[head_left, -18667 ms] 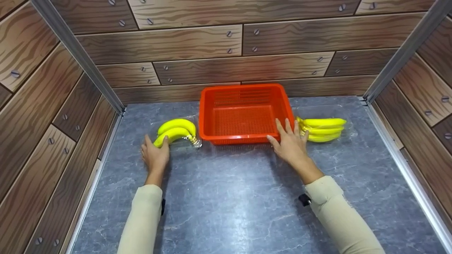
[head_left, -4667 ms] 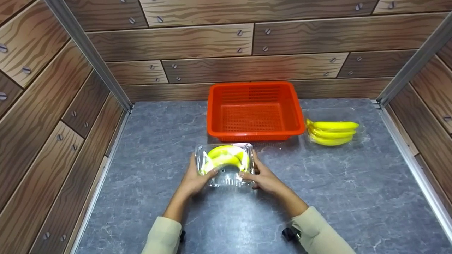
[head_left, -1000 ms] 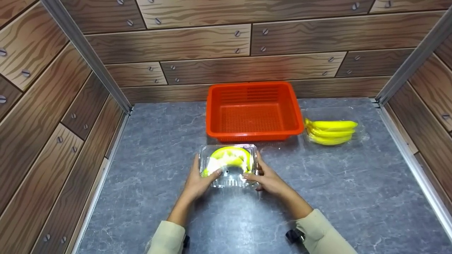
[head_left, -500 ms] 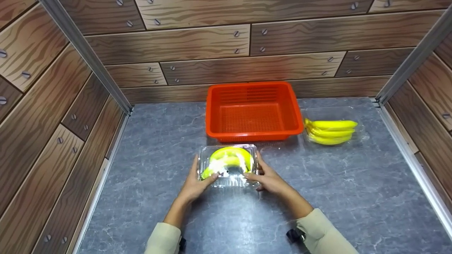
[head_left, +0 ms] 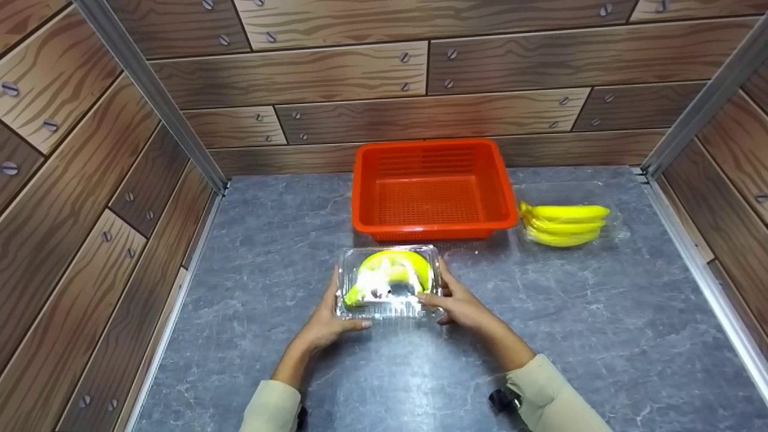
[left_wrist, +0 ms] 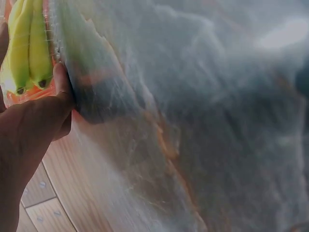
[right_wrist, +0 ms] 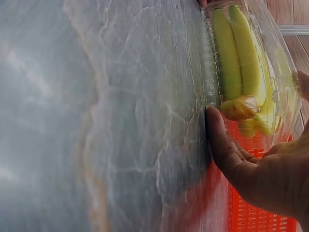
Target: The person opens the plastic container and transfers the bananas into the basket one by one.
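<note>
A clear plastic clamshell box (head_left: pixel 387 309) with yellow bananas (head_left: pixel 396 261) inside stands on the grey tabletop, just in front of the basket. Glare hides part of its lid. My left hand (head_left: pixel 324 321) holds the left front corner, fingers along the left side and thumb low by the front edge. On the right side my right hand (head_left: pixel 465 306) grips the box, its thumb on the lid and fingers against the wall. In the right wrist view the bananas (right_wrist: pixel 241 63) show through the plastic, with fingertips (right_wrist: pixel 215 121) low at the box's bottom edge.
An orange-red plastic basket (head_left: pixel 435 231) stands behind the box, near the wood-patterned back wall (head_left: pixel 336 72). To its right lies another bunch of bananas (head_left: pixel 564 225) in clear plastic. Metal rails (head_left: pixel 684 222) edge the tabletop on both sides.
The banana box, earlier left of the basket, is now in front of it between both hands. In the last half second my left thumb has come off the lid to its front edge.
</note>
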A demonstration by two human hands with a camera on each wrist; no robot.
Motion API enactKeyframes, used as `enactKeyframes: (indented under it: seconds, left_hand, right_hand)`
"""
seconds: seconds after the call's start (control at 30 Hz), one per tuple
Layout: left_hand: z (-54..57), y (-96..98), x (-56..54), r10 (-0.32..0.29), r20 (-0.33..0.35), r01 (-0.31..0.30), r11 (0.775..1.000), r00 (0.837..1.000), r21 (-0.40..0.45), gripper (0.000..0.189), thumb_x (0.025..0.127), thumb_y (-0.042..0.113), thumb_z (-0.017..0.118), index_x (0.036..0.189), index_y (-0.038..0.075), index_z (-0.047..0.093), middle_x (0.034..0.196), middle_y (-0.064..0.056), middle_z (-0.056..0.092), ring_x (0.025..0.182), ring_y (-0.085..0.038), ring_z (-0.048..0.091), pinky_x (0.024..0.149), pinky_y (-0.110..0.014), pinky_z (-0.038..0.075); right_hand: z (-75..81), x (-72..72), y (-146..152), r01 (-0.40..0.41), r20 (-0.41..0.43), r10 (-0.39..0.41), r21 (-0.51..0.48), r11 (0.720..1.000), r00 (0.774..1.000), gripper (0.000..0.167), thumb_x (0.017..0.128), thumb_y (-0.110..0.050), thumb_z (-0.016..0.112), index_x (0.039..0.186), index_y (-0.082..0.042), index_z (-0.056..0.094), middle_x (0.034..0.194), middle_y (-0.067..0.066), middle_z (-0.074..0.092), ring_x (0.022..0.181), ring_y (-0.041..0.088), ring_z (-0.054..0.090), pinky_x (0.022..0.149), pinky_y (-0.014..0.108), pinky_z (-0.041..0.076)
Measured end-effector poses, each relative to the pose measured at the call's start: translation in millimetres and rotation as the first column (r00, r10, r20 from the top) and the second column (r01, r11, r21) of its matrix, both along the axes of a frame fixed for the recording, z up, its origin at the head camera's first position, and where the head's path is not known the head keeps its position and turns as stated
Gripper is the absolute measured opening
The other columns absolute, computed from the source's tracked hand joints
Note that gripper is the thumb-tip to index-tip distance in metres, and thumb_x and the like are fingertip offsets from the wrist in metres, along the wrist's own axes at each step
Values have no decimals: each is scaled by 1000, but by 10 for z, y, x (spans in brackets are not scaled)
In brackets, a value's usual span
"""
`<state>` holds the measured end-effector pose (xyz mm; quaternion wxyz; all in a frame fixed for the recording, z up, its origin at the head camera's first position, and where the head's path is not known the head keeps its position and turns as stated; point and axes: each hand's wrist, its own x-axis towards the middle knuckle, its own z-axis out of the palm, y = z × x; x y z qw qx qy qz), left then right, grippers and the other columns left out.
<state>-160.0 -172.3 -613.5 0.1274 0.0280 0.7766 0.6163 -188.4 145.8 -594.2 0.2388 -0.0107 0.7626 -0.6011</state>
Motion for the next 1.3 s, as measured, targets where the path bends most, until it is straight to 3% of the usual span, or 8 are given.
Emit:
enactKeyframes:
  seconds: [0.2,0.5,0.7,0.93,1.07,1.17,1.23,1.3]
  left_hand:
    - [-23,-18,6,-31,-40,28,997,999,-76,137,81,25,95,173,17,-7,182,-14,-3,169,-41,1,136,-61,6]
    - [-28,-41,17,-46,-31,45,998,998,-38,134,85,25,92,173,18,-10,182,-14,-8,168,-41,-2,136,-61,3]
    - [-26,-46,30,-48,-27,48,999,998,16,131,86,19,90,173,22,-8,182,-16,-3,168,-42,-1,136,-62,2]
    - [-14,-52,53,-43,23,42,997,999,58,128,87,11,86,173,26,-7,182,-16,-5,168,-44,-3,135,-64,1]
    - [7,-56,64,-40,71,36,998,997,59,125,88,11,83,173,32,-6,182,-15,-6,168,-43,-7,134,-65,0]
    - [13,-54,58,-47,84,41,997,995,67,123,89,11,81,173,34,-5,182,-13,-8,168,-42,-9,135,-64,-1]
    - [7,-52,50,-52,76,46,996,996,80,122,89,9,80,173,32,-6,182,-13,-9,168,-42,-10,135,-64,-2]
    - [3,-50,46,-54,74,47,995,996,88,122,90,10,80,173,31,-7,182,-11,-9,168,-40,-10,135,-62,-2]
  right_hand:
    - [13,2,21,-14,0,14,-19,1000,1000,113,96,-40,79,172,-35,-4,169,42,20,123,35,65,73,42,65]
    - [25,-5,30,-22,4,22,-36,999,1000,113,96,-37,79,172,-37,-5,168,41,22,118,32,69,74,41,66]
    - [28,-12,34,-18,6,18,-31,999,1000,113,96,-37,79,172,-36,-4,165,40,27,113,29,70,73,40,66]
    - [21,-6,24,-18,-9,17,-27,999,1000,114,95,-37,79,173,-35,-4,166,40,28,109,27,70,72,40,66]
    - [7,-6,17,-8,-45,7,-14,1000,999,113,95,-38,80,173,-33,-2,159,37,42,108,25,69,73,40,65]
    - [-9,-11,15,9,-81,-8,18,1000,997,112,94,-39,81,174,-29,2,150,33,53,109,27,69,80,43,65]
    - [-13,-11,15,13,-132,-3,72,997,991,112,94,-42,81,174,-25,4,146,31,58,117,31,69,93,49,64]
    - [-6,-7,17,19,-201,10,140,990,980,114,93,-46,81,174,-21,5,151,31,56,131,40,64,111,59,55]
